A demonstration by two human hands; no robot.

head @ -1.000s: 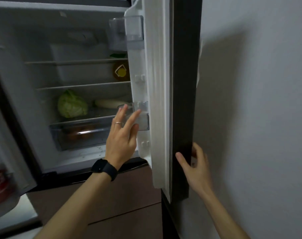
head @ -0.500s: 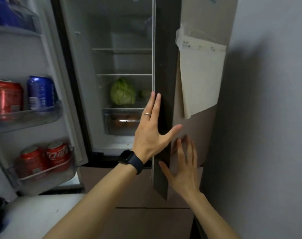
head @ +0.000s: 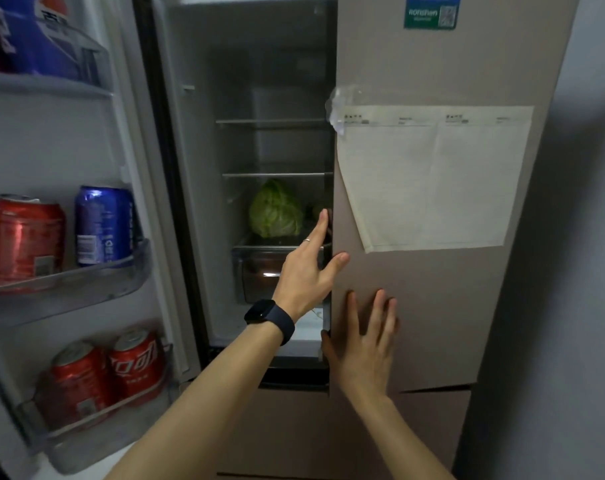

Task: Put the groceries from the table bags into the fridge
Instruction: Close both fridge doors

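The fridge's right door (head: 432,306) stands almost closed; my right hand (head: 365,348) lies flat, fingers spread, near its lower left corner, and my left hand (head: 306,273), fingers straight, rests along its left edge. The cabbage (head: 275,209) sits on the bottom shelf (head: 245,241), with perhaps another vegetable half hidden at its right.

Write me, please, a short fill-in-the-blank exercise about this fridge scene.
The watch sits on the ____ wrist.
The right hand lies flat on the door bearing a taped ____ sheet.
The lowest door bin holds two ____ cans.
The cabbage sits ____ the clear drawer.
Missing: left; paper; red; above.
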